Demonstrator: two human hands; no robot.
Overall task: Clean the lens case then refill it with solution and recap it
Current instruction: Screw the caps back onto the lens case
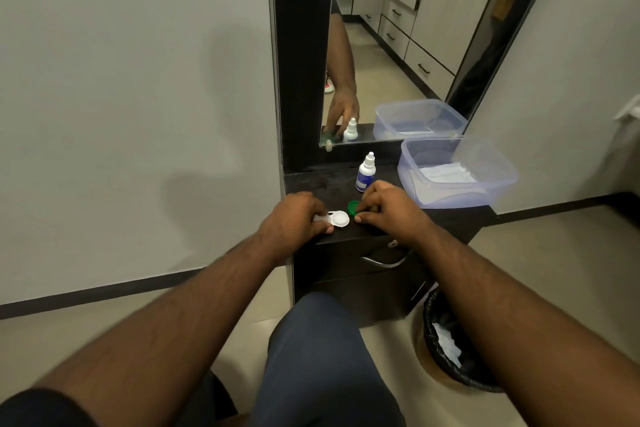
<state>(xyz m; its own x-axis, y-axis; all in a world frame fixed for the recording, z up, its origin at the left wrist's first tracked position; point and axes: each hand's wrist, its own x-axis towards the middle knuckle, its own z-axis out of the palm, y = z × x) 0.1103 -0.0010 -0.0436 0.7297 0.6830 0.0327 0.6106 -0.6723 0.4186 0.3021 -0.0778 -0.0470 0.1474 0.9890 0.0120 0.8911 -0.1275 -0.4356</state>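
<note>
My left hand [294, 218] pins the white lens case [333, 218] flat on the bench [322, 184], its long axis running left-right, while my right hand [384, 206] pinches the green cap [353, 207] just right of the open well, bottle [366, 173] behind that grip.

White lens case [335, 218], green cap [353, 207], black cabinet [346, 239], clear bluish tub [457, 172].

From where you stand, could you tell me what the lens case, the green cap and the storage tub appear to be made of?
Lens case: opaque white plastic, smooth, slightly glossy.
Green cap: opaque moulded plastic, by its uniform colour.
Storage tub: translucent bluish plastic; the white sheets inside show through its wall, probably tissues.
</note>
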